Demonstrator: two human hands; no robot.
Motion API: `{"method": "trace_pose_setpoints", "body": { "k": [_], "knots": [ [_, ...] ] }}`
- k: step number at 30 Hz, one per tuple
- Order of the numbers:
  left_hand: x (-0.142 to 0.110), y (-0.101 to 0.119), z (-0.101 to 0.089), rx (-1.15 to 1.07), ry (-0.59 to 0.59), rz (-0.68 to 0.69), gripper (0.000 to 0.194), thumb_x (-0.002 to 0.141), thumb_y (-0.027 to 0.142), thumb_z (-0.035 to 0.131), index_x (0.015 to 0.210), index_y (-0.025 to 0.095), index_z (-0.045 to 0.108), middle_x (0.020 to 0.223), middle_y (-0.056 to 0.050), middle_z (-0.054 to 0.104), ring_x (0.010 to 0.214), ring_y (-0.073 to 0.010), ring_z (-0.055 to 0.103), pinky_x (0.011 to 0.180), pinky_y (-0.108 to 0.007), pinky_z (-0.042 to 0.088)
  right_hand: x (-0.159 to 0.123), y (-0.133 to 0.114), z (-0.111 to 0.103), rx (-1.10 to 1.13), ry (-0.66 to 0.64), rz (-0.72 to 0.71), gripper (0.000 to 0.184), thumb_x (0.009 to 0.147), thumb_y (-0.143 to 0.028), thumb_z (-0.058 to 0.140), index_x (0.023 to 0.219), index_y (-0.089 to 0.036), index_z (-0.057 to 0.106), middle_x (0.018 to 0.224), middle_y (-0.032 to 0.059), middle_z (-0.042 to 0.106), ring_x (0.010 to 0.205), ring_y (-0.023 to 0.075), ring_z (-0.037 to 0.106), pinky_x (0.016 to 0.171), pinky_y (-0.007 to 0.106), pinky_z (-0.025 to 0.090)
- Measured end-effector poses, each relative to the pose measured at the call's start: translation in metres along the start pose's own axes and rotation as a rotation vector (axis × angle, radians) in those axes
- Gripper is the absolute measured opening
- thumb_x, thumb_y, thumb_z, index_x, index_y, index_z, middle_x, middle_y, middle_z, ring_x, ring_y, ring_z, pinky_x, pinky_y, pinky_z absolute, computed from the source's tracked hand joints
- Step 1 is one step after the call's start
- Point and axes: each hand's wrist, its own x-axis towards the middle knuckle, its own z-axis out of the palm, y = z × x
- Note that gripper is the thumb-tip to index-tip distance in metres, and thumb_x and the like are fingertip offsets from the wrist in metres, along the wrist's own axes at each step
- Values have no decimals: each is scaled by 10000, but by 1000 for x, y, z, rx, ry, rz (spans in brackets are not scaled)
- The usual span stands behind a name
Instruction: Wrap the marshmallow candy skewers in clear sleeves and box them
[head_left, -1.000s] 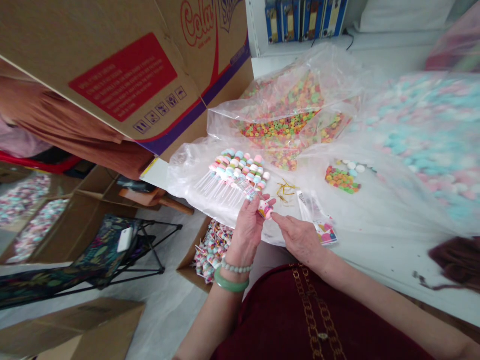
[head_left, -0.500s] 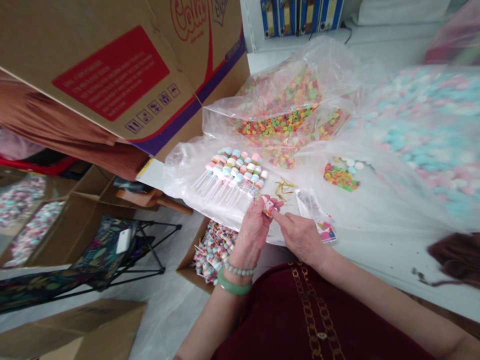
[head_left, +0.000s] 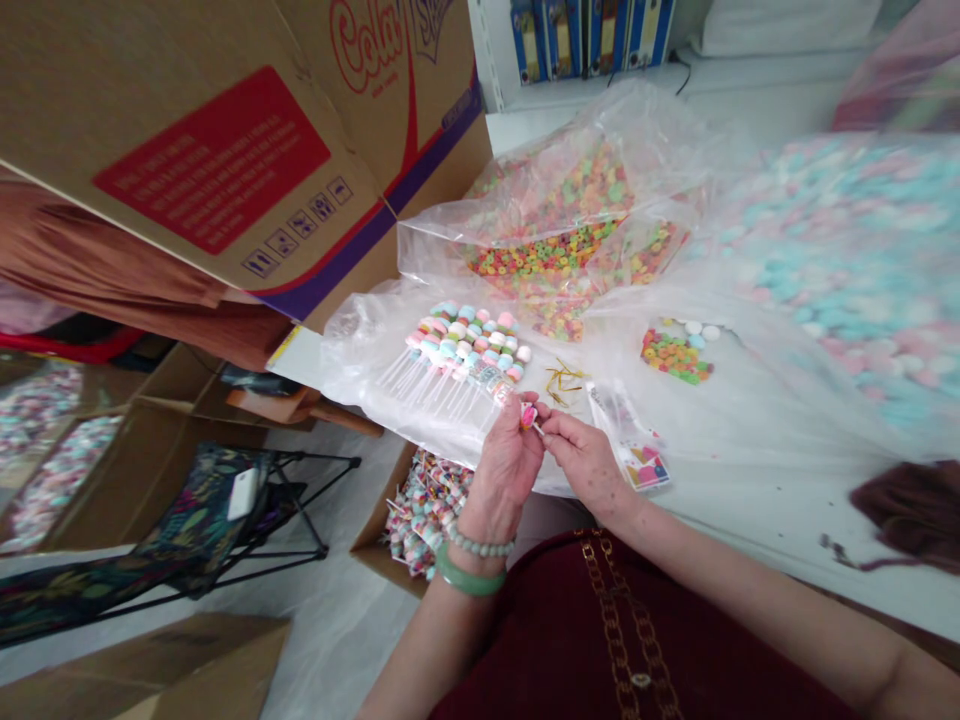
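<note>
Two bare hands above the near edge of a white surface [head_left: 739, 510], close together. In the left hand [head_left: 510, 460], a small pink-and-white packet [head_left: 529, 416], fingers curled firmly around it; green bangle [head_left: 471, 577] and beaded bracelet [head_left: 480, 546] on that wrist. At the packet's right end, thumb and forefinger of the right hand [head_left: 589, 462] closed in a pinch, grip shut on the tip; finer detail too small to tell. Just beyond the left hand, on clear plastic sheeting [head_left: 352, 345], rows of marshmallow sticks [head_left: 466, 345], white ends towards the near left. To their right, loose gold ties [head_left: 561, 382], then flat printed bags [head_left: 630, 445] just beside the right hand. Farther right, a small heap of colourful candy rings [head_left: 675, 355]; beyond, a large clear bag of more rings [head_left: 544, 250]. At far right, a broad blurred spread of pastel marshmallows [head_left: 855, 270]. At far left, a tall printed carton [head_left: 225, 120]. Below the near edge, left of the hands, an open box [head_left: 381, 550] full of wrapped sticks [head_left: 427, 505].
</note>
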Motion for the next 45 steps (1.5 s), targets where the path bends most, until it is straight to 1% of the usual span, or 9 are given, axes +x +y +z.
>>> {"method": "trace_pose_setpoints", "body": {
  "k": [4,10,13,16,21,27,32,39,45],
  "knots": [
    [3,12,-6,41,-51,-103,224,877,342,554,873,126,612,795,-55,629,739,-153,619,670,-266,506,3,1,-1,109,-15,68,134,780,-279,496,719,-199,583,617,-37,503,593,135,462,574,236,351],
    [22,40,-16,-69,55,15,153,924,196,461,888,131,595,780,-25,639,722,-146,625,751,-320,508,-5,3,-10,-352,-62,-56,172,821,-231,471,715,-204,604,658,-23,560,666,138,515,636,249,334],
    [27,40,-12,-178,110,21,229,954,199,393,837,132,578,718,-6,616,671,-114,606,762,-305,502,-6,2,-10,-404,-70,-90,178,828,-217,462,731,-202,611,663,-22,559,663,134,513,639,254,328],
    [24,30,-6,-208,116,26,259,968,238,363,857,137,574,699,3,592,626,-96,580,708,-273,496,-1,3,-8,-260,-80,-32,154,801,-229,491,702,-197,605,633,-27,534,645,128,491,626,250,330],
    [18,15,-4,-148,-28,-16,265,966,285,369,920,137,583,609,26,493,522,-74,496,561,-208,438,0,5,-5,329,-111,262,123,705,-290,594,671,-171,586,503,-62,416,472,78,335,461,216,243],
    [24,25,-9,-118,23,-42,298,964,328,351,881,140,568,724,-15,573,652,-118,576,685,-278,493,-2,1,-13,698,-193,475,206,655,-300,666,767,-139,608,447,-90,381,361,30,185,379,211,63],
    [20,21,-2,-43,14,22,177,937,254,437,926,145,575,763,-26,587,686,-123,586,700,-270,492,3,4,-14,772,-199,543,209,631,-272,679,774,-141,600,459,-87,406,346,23,201,363,196,66],
    [7,-11,6,40,-9,9,178,859,306,582,960,160,565,710,-8,547,649,-116,554,620,-231,471,1,-5,-3,680,-13,455,185,627,-295,658,684,-139,578,446,-75,398,371,29,238,362,191,90],
    [16,4,-7,-9,-9,-206,360,861,498,516,918,148,582,876,-83,624,847,-211,617,702,-328,515,4,4,-18,749,-122,463,190,664,-305,656,748,-146,595,451,-86,403,336,25,213,347,192,87]
  ]
}}
